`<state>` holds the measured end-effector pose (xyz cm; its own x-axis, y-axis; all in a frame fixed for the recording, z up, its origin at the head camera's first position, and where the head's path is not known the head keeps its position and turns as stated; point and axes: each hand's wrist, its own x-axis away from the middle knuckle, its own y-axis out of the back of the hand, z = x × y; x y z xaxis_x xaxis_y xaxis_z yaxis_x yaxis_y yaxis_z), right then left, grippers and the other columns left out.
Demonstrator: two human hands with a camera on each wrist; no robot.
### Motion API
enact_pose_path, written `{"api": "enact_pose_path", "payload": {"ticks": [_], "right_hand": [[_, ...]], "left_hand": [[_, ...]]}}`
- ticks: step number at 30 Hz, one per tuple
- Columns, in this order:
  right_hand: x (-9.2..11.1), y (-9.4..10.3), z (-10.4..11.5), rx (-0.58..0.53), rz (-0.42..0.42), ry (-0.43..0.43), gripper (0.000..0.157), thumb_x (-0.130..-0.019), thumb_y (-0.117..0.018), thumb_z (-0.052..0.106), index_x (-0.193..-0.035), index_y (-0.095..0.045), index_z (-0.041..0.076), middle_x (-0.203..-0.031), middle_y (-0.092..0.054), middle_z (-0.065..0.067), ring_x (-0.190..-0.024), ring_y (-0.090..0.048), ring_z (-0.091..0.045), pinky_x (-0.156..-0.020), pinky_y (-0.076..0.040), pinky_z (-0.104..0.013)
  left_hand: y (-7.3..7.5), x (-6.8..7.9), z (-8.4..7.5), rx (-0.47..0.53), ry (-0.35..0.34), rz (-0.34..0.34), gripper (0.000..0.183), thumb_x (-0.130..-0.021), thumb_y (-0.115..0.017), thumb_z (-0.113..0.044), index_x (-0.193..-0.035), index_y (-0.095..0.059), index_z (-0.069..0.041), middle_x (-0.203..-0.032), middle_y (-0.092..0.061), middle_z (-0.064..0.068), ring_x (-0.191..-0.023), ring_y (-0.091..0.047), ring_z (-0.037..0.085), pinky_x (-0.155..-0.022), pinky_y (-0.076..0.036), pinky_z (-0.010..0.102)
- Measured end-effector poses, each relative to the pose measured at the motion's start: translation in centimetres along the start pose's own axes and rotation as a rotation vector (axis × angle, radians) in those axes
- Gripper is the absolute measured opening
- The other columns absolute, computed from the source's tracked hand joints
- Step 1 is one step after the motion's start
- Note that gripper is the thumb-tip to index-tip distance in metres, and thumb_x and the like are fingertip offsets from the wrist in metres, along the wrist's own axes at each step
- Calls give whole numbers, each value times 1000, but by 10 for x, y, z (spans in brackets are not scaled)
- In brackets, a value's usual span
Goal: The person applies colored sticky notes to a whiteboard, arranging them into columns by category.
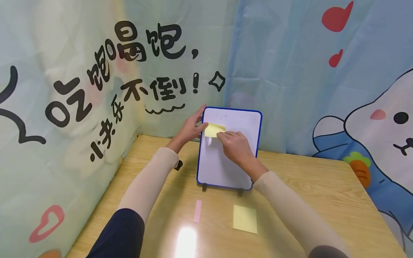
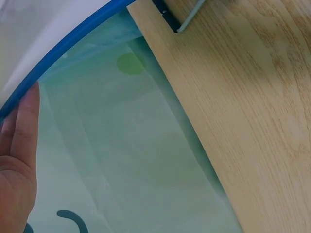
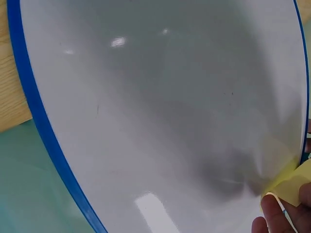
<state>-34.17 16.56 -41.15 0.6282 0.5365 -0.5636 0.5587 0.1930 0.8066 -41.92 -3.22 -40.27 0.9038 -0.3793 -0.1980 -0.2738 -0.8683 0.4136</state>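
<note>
A small whiteboard [image 1: 226, 161] with a blue frame stands tilted back on the table. My left hand [image 1: 192, 126] holds its upper left edge, the thumb in front by the yellow sticky note and the fingers [image 2: 23, 131] behind the rim. Against the board's upper left part lies the yellow sticky note [image 1: 213, 130]. The thumb and fingertips of my right hand [image 1: 237, 145] pinch its lower right corner. Seen from the right wrist, the note [image 3: 291, 187] bends away from the white surface near those fingers.
On the wooden table [image 1: 290, 200], in front of the board, lie a pink paper strip [image 1: 198, 211] and a second yellow sticky note [image 1: 245, 219]. Dark feet [image 1: 204, 187] support the board. A printed curtain [image 1: 274, 71] hangs behind and to the left.
</note>
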Motion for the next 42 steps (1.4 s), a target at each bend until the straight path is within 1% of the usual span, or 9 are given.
{"api": "enact_pose_path", "payload": {"ticks": [2,5,7,12,15,24,33,37,42], "right_hand": [[0,-1,-1,-12,2,7,24,-92,-69,16,-114,-73,6,-111,-75,-9,-102,-71,-27,-85,-58,-41],[0,-1,-1,-41,31,26,41,-95,-62,34,-125,-68,6,-124,-70,-10,-114,-66,-29,-94,-53,-45],[-1,-1,-1,-54,85,36,60,-100,-45,51,-138,-58,6,-140,-60,-10,-129,-56,-30,-104,-46,-49],[-6,-3,1,-69,282,37,73,-102,-24,58,-157,-25,9,-163,-27,-7,-152,-20,-28,-122,-17,-51],[-6,-7,1,-70,345,28,73,-102,-28,54,-158,-18,9,-166,-18,-7,-155,-10,-26,-125,-5,-49],[0,-17,-6,-40,404,12,76,-103,-22,57,-159,-11,7,-167,-8,-8,-155,-4,-25,-125,5,-47],[5,-12,-18,-11,425,-25,76,-102,-26,57,-159,-8,10,-168,-4,-4,-155,1,-24,-124,12,-48],[11,-9,-24,-3,415,-30,76,-102,-30,55,-159,-11,9,-168,-7,-5,-155,-1,-26,-124,10,-49],[17,-7,-31,21,374,-24,76,-101,-26,57,-159,-15,9,-168,-9,-6,-155,-1,-27,-123,10,-51]], "left_hand": [[0,0,-1,0,4,0,72,-102,-55,-14,-160,-15,-30,-157,-39,13,-132,-54,36,-70,-62,44],[-1,1,0,0,12,-1,72,-102,-54,-13,-160,-16,-30,-156,-40,14,-128,-57,35,-68,-62,42],[-1,1,1,-8,11,-2,71,-102,-54,-12,-160,-16,-29,-155,-42,15,-125,-59,35,-66,-62,40],[-3,1,3,-24,-11,-6,70,-102,-54,-12,-159,-18,-26,-152,-45,17,-122,-62,36,-62,-62,37],[-4,0,3,-29,-15,-5,70,-101,-54,-11,-159,-19,-26,-151,-46,18,-119,-63,37,-61,-62,36],[-5,1,3,-43,-7,1,70,-101,-55,-12,-159,-19,-25,-150,-47,18,-117,-64,37,-62,-62,37],[-2,-1,0,-72,18,-12,70,-101,-56,-14,-159,-18,-29,-152,-46,16,-118,-63,37,-64,-62,37],[-1,-1,0,-79,26,-6,70,-101,-55,-15,-159,-18,-30,-153,-45,15,-114,-65,37,-64,-62,35],[-2,-2,0,-68,21,-4,69,-102,-55,-15,-159,-18,-29,-152,-46,16,-109,-68,37,-64,-62,35]]}}
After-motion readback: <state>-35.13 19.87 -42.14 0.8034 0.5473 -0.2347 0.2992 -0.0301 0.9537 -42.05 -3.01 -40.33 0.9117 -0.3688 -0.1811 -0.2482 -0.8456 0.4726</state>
